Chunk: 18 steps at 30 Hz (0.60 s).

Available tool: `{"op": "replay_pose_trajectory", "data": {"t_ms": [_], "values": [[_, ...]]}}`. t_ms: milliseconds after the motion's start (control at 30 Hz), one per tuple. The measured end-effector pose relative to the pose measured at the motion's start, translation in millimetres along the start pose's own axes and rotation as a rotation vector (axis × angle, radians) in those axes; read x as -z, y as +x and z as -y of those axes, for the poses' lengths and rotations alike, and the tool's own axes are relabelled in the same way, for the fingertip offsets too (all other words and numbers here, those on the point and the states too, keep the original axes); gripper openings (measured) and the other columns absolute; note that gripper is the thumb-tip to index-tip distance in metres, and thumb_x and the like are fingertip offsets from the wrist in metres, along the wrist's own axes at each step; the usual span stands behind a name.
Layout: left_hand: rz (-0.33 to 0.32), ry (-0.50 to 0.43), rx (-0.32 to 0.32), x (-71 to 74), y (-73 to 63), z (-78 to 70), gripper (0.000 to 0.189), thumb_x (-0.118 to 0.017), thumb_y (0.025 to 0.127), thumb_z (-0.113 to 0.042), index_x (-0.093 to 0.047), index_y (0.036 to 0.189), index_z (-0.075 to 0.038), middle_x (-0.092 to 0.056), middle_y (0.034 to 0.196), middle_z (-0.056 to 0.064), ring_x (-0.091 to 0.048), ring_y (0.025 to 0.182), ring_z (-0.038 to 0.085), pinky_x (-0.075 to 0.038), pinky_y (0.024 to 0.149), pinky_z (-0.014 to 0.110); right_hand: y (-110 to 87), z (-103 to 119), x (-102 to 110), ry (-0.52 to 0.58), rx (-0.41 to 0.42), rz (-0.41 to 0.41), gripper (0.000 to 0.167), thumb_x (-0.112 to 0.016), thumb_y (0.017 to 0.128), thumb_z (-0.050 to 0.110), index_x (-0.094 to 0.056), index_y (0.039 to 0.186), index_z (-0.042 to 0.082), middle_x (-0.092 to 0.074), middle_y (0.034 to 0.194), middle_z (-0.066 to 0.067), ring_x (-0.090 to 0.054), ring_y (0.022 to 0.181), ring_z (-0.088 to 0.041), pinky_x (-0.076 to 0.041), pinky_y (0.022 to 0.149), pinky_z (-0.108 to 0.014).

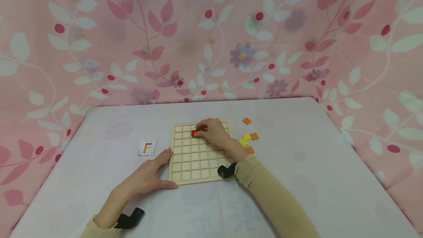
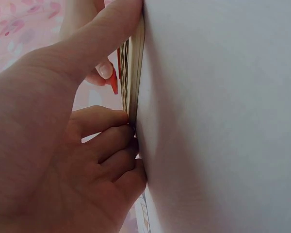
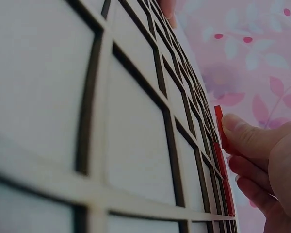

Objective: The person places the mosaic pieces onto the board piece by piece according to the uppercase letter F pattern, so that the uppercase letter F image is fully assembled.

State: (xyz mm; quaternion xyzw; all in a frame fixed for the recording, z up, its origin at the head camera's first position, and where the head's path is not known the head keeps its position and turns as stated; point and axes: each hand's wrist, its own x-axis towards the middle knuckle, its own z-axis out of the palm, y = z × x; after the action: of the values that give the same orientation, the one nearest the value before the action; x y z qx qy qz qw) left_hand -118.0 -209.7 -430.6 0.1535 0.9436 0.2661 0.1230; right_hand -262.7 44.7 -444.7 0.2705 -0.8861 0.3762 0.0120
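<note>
A wooden grid board (image 1: pixel 195 165) with square cells lies on the table. My right hand (image 1: pixel 214 133) is over its far rows and pinches a red square tile (image 3: pixel 219 121) between thumb and fingers; the tile stands tilted off the grid in the right wrist view. Beside it, more red tiles (image 3: pixel 228 196) sit in a row along the board, partly covered by the hand in the head view. My left hand (image 1: pixel 147 175) spreads at the board's near left corner, its fingertips touching the left edge and its thumb at the front edge.
Left of the board lies a small pattern card (image 1: pixel 147 148) with a coloured figure on a grid. Yellow tiles (image 1: pixel 243 142) and orange tiles (image 1: pixel 246 121) are scattered to the board's right. A floral cloth (image 1: pixel 211 39) hangs behind the white-covered table (image 1: pixel 317 179).
</note>
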Motion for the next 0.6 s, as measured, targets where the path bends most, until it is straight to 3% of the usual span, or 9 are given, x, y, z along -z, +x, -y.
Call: {"op": "replay_pose_trajectory", "data": {"t_ms": [333,600], "values": [[0.003,-0.004,0.009,0.0,0.0,0.6,0.116,-0.081,0.069,-0.064,-0.031,0.157,-0.009,-0.026,0.165,0.009,-0.024,0.151,0.035,-0.031,0.115,0.059,2.4,0.9,-2.7,-0.019,0.003,0.025,0.022,-0.078,0.088,0.024,-0.076,0.104,0.01,-0.074,0.099,0.0,-0.064,0.097,-0.018,-0.051,0.089,-0.033],[0.011,-0.008,0.009,1.2,1.2,-0.5,0.116,-0.082,0.068,-0.063,-0.031,0.157,-0.008,-0.026,0.165,0.009,-0.023,0.151,0.035,-0.03,0.116,0.058,1.5,1.1,-1.6,-0.032,0.066,0.028,0.021,-0.077,0.089,0.021,-0.076,0.105,0.008,-0.075,0.1,-0.002,-0.064,0.096,-0.019,-0.051,0.088,-0.033]]}}
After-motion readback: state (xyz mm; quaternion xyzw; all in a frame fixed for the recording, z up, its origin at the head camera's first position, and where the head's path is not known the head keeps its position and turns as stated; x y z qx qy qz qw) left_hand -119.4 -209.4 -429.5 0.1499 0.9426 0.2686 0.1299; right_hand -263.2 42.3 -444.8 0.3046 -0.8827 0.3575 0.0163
